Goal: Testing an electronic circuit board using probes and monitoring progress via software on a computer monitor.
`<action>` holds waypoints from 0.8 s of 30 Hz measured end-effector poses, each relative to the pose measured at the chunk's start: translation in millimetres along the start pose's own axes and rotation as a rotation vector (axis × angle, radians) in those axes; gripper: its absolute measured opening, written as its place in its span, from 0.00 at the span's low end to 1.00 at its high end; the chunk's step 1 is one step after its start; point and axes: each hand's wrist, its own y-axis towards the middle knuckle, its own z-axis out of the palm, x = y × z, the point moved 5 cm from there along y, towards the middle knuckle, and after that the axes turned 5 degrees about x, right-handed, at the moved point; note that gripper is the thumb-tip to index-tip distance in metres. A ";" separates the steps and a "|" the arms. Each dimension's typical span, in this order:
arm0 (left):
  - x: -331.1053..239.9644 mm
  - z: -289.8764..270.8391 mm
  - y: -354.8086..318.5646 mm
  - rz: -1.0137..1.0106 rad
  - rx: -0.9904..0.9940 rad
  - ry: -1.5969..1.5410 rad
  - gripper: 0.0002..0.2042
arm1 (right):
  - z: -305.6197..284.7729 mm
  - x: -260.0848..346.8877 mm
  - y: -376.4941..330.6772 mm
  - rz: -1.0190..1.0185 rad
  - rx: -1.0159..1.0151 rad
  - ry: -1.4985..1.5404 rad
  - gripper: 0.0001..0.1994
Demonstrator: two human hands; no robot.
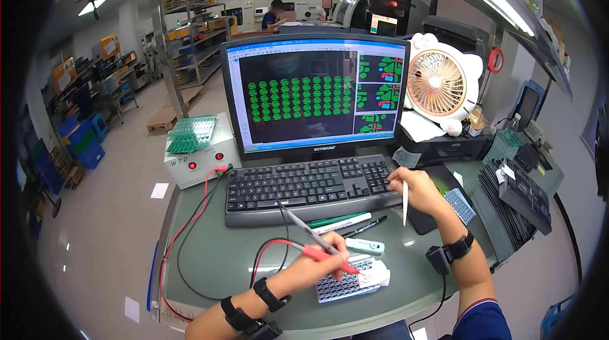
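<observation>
Head view, my left hand [317, 264] clamped on two test probes [311, 238] over a component panel [342, 288] beneath it, my right hand [415, 189] gripping a white stylus [405, 210] beside the keyboard [311, 184].

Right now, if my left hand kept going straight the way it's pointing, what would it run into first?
Probably the small panel of circuit boards right under the left hand; its red probe tip already sits about there, though depth is hard to judge.

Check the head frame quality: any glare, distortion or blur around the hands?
Head view: strong fisheye, the monitor edges and desk rim bow and the corners go black. Ceiling tube lights blow out along the top, with pale reflections on the desk. The left hand holding probes and the right hand are reasonably sharp; the far room is soft.
</observation>
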 end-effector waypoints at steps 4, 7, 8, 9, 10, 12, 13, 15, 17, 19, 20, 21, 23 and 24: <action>-25.2 -37.1 -4.1 0.175 -0.293 -0.045 0.10 | 24.1 64.4 -22.3 -0.243 0.277 -0.035 0.10; -21.2 -75.4 -11.0 0.236 -0.500 -0.046 0.11 | 48.2 122.6 -52.1 -0.422 0.448 -0.108 0.19; -17.3 -85.9 -12.7 0.225 -0.537 -0.047 0.11 | 60.4 134.7 -60.0 -0.471 0.498 -0.110 0.23; -18.0 -89.5 -13.3 0.248 -0.570 -0.058 0.11 | 68.0 147.1 -68.0 -0.580 0.414 -0.130 0.26; -18.6 -92.5 -14.8 0.269 -0.607 -0.067 0.11 | 75.1 157.9 -74.4 -0.691 0.330 -0.148 0.29; -19.3 -95.5 -15.5 0.287 -0.620 -0.063 0.11 | 91.1 167.0 -76.7 -0.700 0.361 -0.216 0.30; -20.3 -97.3 -17.1 0.308 -0.640 -0.061 0.10 | 97.7 170.3 -77.2 -0.714 0.395 -0.284 0.30; -21.3 -97.6 -19.9 0.294 -0.639 -0.048 0.09 | 105.9 172.5 -74.1 -0.649 0.537 -0.291 0.30; -19.4 -101.5 -20.1 0.282 -0.640 -0.038 0.09 | 111.5 170.4 -75.3 -0.584 0.681 -0.299 0.30; -16.5 -104.2 -16.2 0.244 -0.598 0.158 0.10 | 109.9 172.6 -78.3 -0.620 0.646 -0.356 0.28; -14.4 -102.9 -14.4 0.245 -0.600 0.154 0.10 | 110.2 171.0 -80.0 -0.620 0.651 -0.357 0.28; -21.4 -96.9 -15.1 0.324 -0.626 0.390 0.10 | 108.0 172.5 -80.4 -0.675 0.545 -0.326 0.28; -25.8 -90.3 -18.2 0.396 -0.659 0.632 0.11 | 104.5 173.7 -83.7 -0.740 0.441 -0.287 0.28; -21.3 -92.0 -18.2 0.318 -0.640 0.685 0.12 | 102.7 173.7 -84.6 -0.727 0.409 -0.296 0.28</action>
